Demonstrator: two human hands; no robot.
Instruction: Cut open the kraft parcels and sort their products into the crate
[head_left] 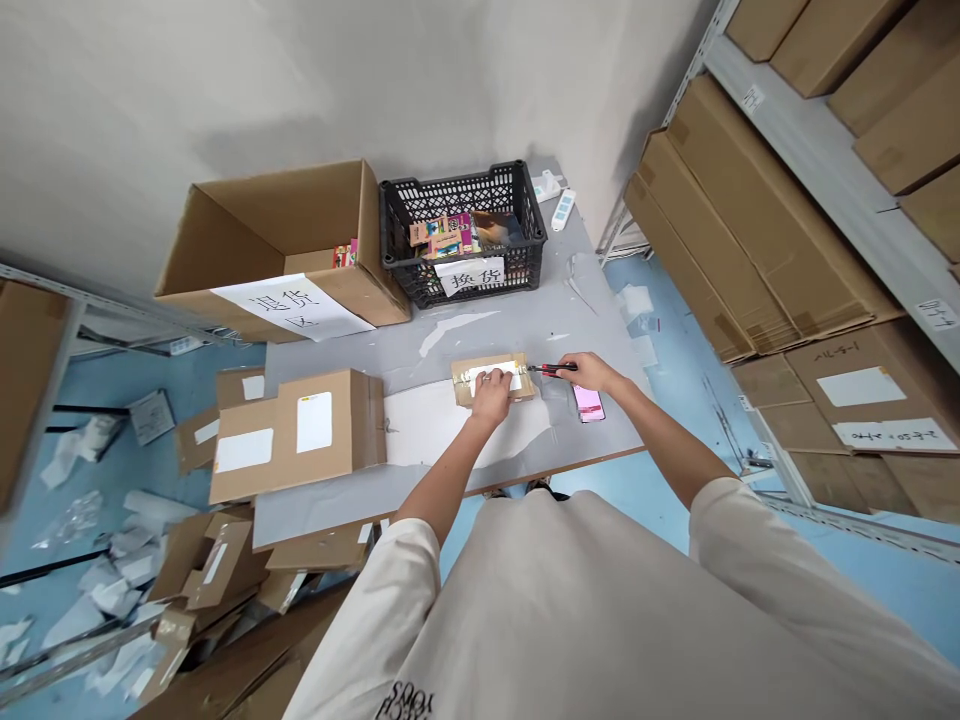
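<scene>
A small flat cardboard parcel (491,371) with a white label lies on the grey table (480,330). My left hand (490,393) presses down on its near edge, fingers curled over it. My right hand (587,371) grips a red and black utility knife (551,368) whose tip touches the parcel's right end. A pink phone (589,404) lies on the table just under my right wrist.
A black crate (463,240) with small colourful boxes and a large open carton (281,250) with a paper sign stand at the table's back. A sealed carton (296,430) lies at left. Cartons fill shelves at right. Packaging litters the floor at left.
</scene>
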